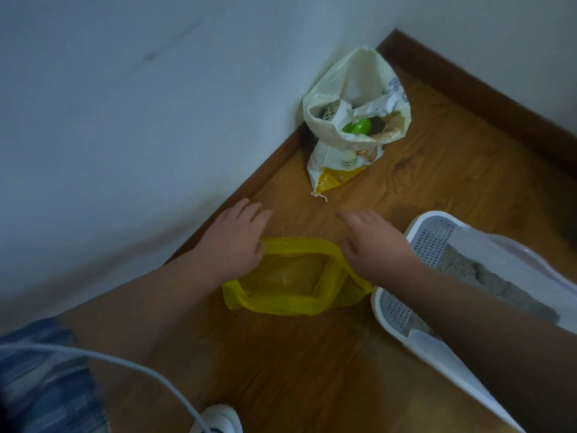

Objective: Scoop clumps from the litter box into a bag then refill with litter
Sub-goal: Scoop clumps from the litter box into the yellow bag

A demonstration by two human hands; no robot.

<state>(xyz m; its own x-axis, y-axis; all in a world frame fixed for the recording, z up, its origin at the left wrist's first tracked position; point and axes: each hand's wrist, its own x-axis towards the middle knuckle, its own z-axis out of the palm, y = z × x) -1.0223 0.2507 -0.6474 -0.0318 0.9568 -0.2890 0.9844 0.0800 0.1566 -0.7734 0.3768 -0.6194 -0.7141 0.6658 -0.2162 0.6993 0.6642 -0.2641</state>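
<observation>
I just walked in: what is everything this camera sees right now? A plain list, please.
plastic bag: one, yellow, mouth open, centre of view
litter sack: one, cream with yellow bottom, open, in the corner
green object: one, inside the sack, cannot tell what
litter box: one, white, right of the yellow bag
grey litter: inside the box
cable: one, white, lower left
floor: brown wood
wall: white, upper left
left hand: fingers straight, at the bag's left rim
right hand: fingers straight, at the bag's right rim
</observation>
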